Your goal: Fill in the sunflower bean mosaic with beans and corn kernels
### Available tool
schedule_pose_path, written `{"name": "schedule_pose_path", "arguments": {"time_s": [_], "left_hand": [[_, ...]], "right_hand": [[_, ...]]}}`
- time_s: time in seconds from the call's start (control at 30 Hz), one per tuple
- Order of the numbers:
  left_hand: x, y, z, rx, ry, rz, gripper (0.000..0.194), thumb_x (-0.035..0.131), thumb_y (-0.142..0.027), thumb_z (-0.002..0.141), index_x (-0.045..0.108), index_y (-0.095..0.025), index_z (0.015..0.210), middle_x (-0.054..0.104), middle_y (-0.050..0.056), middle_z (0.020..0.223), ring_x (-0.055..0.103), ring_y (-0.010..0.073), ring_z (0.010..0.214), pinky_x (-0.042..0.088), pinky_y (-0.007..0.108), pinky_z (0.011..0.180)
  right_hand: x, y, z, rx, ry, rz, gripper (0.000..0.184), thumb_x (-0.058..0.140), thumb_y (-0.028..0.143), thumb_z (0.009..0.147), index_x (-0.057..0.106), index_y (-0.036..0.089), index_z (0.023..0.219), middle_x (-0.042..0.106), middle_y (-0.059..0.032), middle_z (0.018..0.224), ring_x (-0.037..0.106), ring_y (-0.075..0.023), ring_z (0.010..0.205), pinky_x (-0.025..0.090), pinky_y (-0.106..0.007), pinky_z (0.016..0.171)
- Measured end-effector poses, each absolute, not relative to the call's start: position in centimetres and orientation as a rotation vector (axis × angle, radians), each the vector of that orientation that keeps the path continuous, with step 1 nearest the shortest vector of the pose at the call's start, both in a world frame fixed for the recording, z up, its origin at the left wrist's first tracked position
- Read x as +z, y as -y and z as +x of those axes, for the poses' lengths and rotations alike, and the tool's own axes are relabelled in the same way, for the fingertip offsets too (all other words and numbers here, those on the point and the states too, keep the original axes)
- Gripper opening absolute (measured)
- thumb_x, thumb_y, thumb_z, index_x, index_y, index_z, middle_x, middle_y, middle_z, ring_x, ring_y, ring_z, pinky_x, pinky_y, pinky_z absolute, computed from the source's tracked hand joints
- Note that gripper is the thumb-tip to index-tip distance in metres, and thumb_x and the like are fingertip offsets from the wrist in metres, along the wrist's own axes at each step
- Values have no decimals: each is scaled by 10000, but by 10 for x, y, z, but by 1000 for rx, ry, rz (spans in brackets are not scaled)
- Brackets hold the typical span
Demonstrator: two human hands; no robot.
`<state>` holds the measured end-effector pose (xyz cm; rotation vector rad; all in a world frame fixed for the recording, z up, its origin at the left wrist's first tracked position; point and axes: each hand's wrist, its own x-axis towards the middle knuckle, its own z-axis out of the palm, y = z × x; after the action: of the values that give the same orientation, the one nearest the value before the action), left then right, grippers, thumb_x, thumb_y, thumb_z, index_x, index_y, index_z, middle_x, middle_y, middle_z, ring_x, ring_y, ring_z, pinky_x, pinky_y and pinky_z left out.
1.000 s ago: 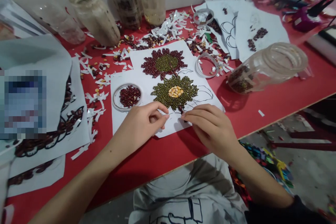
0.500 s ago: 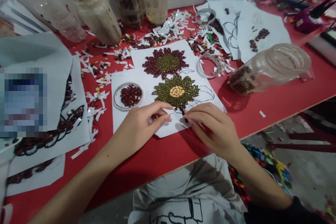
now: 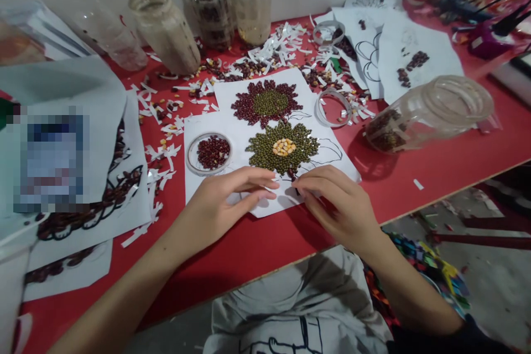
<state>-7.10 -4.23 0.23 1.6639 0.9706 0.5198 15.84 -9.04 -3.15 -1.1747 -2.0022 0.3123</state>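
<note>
On a white paper sheet (image 3: 238, 157) lies a flower of green mung beans (image 3: 261, 146) with a yellow corn-kernel center (image 3: 284, 147). Behind it is a second flower of dark red beans (image 3: 244, 108) with a green middle. My left hand (image 3: 226, 196) hovers over the sheet's near edge, thumb and fingers apart, nothing visible between them. My right hand (image 3: 342, 199) is pinched at the short red-bean stem below the green flower; whatever its fingertips hold is too small to make out. A round lid of red beans (image 3: 213, 152) sits left of the flowers.
A tilted glass jar (image 3: 431, 113) with some beans stands at the right. Several jars, including a dusty one (image 3: 166, 30), line the wall. Paper shreds (image 3: 276, 47) and loose beans litter the red table (image 3: 298, 232). Bean-covered sheets (image 3: 91, 221) lie left.
My left thumb and fingers have spread further apart. My right hand stays pinched near the stem. The whole view has shifted slightly, so the scene sits a little lower and further right.
</note>
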Motion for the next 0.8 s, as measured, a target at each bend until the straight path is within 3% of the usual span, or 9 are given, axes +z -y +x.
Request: {"name": "schedule_pose_path", "arguments": {"time_s": [0.17, 0.23, 0.33, 0.4, 0.57, 0.8], "left_hand": [[5, 41, -67, 502, -753, 1655, 266, 623, -192, 912, 681, -243, 1166, 633, 79, 1354, 662, 215, 1193, 562, 308, 1006], [6, 42, -66, 499, -708, 1604, 284, 682, -186, 869, 680, -232, 1149, 678, 82, 1251, 714, 190, 1053, 592, 275, 928], [1, 40, -66, 553, -846, 1618, 268, 683, -224, 879, 659, -211, 1146, 723, 27, 926, 705, 126, 744, 594, 210, 722], [-5, 38, -66, 577, -933, 1736, 256, 626, -235, 924, 644, -221, 1179, 720, 7, 875, 697, 130, 781, 576, 215, 750], [-14, 32, -63, 580, -916, 2069, 300, 540, -212, 988, 578, -219, 1286, 720, 24, 1065, 667, 147, 1009, 510, 264, 954], [-23, 23, -48, 499, -827, 2535, 365, 445, -184, 1026, 484, -149, 1387, 683, 74, 1003, 622, 197, 958, 511, 338, 902]], "right_hand": [[-32, 91, 159, 282, 2009, -1164, 227, 531, 83, 938, 650, 234, 1058, 712, -60, 930, 656, -189, 853, 555, -338, 729], [-32, 91, 159, 281, 2014, -1153, 225, 531, 75, 936, 643, 230, 1055, 710, -60, 925, 652, -187, 848, 552, -331, 724], [-33, 91, 160, 299, 2011, -1147, 204, 545, 81, 940, 631, 216, 1066, 713, -63, 924, 648, -185, 855, 548, -334, 737], [-34, 90, 160, 305, 2006, -1159, 194, 554, 87, 942, 628, 213, 1069, 717, -63, 927, 648, -186, 860, 546, -338, 746], [-37, 90, 160, 286, 2009, -1189, 202, 554, 84, 939, 635, 216, 1070, 723, -65, 923, 638, -194, 859, 544, -348, 751], [-40, 90, 160, 150, 2086, -1217, 212, 552, 76, 929, 646, 189, 1081, 737, -87, 953, 613, -228, 924, 553, -383, 810]]}}
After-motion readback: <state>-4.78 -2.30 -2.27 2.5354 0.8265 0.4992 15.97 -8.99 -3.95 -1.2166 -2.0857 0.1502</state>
